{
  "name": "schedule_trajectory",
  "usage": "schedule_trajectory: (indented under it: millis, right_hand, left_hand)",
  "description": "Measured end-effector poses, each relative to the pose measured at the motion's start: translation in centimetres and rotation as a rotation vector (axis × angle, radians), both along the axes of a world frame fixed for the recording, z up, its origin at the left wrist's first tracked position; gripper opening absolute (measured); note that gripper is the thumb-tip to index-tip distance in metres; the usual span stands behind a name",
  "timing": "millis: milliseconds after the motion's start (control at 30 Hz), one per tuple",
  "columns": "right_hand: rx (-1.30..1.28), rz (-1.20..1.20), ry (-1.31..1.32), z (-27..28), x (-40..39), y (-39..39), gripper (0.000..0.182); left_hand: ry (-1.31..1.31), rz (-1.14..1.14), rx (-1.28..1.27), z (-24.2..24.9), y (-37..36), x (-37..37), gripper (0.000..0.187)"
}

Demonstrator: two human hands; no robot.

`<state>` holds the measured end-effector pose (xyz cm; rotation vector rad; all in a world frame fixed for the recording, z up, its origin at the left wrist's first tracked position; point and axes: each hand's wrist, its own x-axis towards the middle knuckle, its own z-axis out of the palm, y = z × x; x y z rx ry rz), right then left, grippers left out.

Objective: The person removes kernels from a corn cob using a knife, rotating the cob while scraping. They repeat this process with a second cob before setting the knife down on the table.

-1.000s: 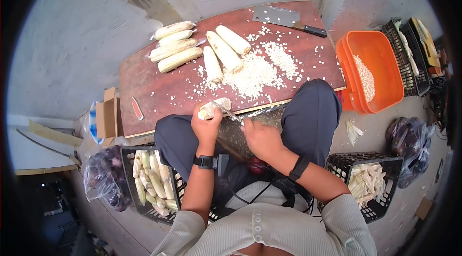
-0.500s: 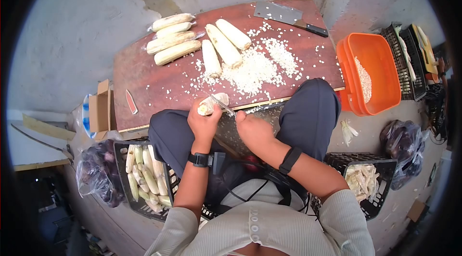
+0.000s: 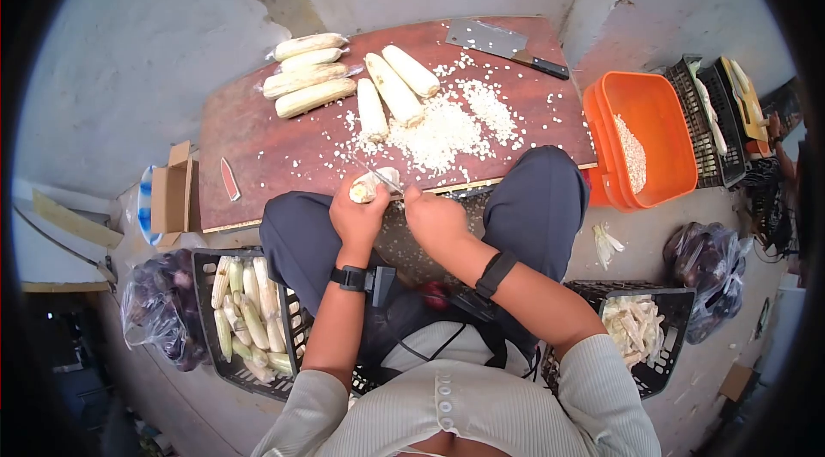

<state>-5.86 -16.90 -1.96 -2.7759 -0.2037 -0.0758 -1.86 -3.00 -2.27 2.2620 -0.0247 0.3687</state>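
My left hand (image 3: 357,218) is closed around a pale ear of corn (image 3: 363,191), held just off the table's near edge. In my closed right hand (image 3: 436,223) is a narrow-bladed knife (image 3: 391,184); its handle is mostly hidden by the fingers. The blade lies slantwise across the ear, its tip pointing away toward the table. Just beyond my hands, loose white corn kernels (image 3: 438,134) are heaped on the red tabletop (image 3: 275,143). Several peeled ears (image 3: 394,89) lie beside the heap, and more wrapped ears (image 3: 315,98) are stacked at the left.
A cleaver (image 3: 498,42) lies at the table's far right. Right of the table stands an orange bin (image 3: 666,169) with kernels inside. Black crates flank my legs: corn ears (image 3: 249,306) at left, husks (image 3: 632,328) at right. A cardboard box (image 3: 174,195) sits left.
The whole view has shifted slightly. The knife blade reaches a little farther across the ear than before. Both hands keep their hold.
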Motion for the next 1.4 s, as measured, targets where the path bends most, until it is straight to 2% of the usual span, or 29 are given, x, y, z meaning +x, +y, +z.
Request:
schedule_trajectory:
  millis: [267, 433, 567, 700, 767, 833, 933, 1033, 1200, 1400]
  right_hand:
    - [-0.031, 0.026, 0.036, 0.7, -1.4, -1.2, 0.006]
    - [-0.043, 0.074, 0.106, 0.1, 0.4, -0.5, 0.008]
    - [0.035, 0.092, 0.108, -1.1, 3.0, 0.8, 0.01]
    - [0.005, 0.13, 0.073, -1.7, 4.5, 0.6, 0.011]
    - [0.024, 0.163, 0.027, -2.5, 4.2, 0.0, 0.011]
    - [0.012, 0.121, 0.087, -1.2, 3.4, 0.3, 0.011]
    - [0.001, 0.081, 0.118, -1.0, 2.3, 0.2, 0.009]
    - [-0.044, 0.088, 0.115, -0.7, 0.6, -1.4, 0.009]
    - [-0.217, 0.099, 0.187, -0.7, -1.3, -2.9, 0.01]
    - [-0.196, 0.111, 0.174, -0.1, -0.4, -2.2, 0.01]
  left_hand:
    - [0.041, -0.004, -0.032, 0.6, -0.3, -0.5, 0.026]
    - [0.005, -0.077, -0.022, 0.9, 0.0, -0.2, 0.025]
    - [-0.004, -0.061, -0.022, 0.5, 0.1, -0.3, 0.024]
    - [0.001, -0.049, -0.065, 0.7, 0.2, -0.1, 0.026]
    - [0.007, -0.038, -0.052, 0.6, 0.1, -0.4, 0.027]
    - [0.016, -0.019, 0.008, 0.1, 0.0, -0.6, 0.029]
    - [-0.012, 0.017, -0.013, -0.5, 0.1, -0.5, 0.03]
    - [0.068, 0.045, -0.114, -0.3, 0.6, -0.2, 0.031]
    - [0.144, 0.046, -0.054, 0.5, -0.1, -0.3, 0.028]
    - [0.144, -0.012, -0.142, 1.1, 0.8, 0.3, 0.028]
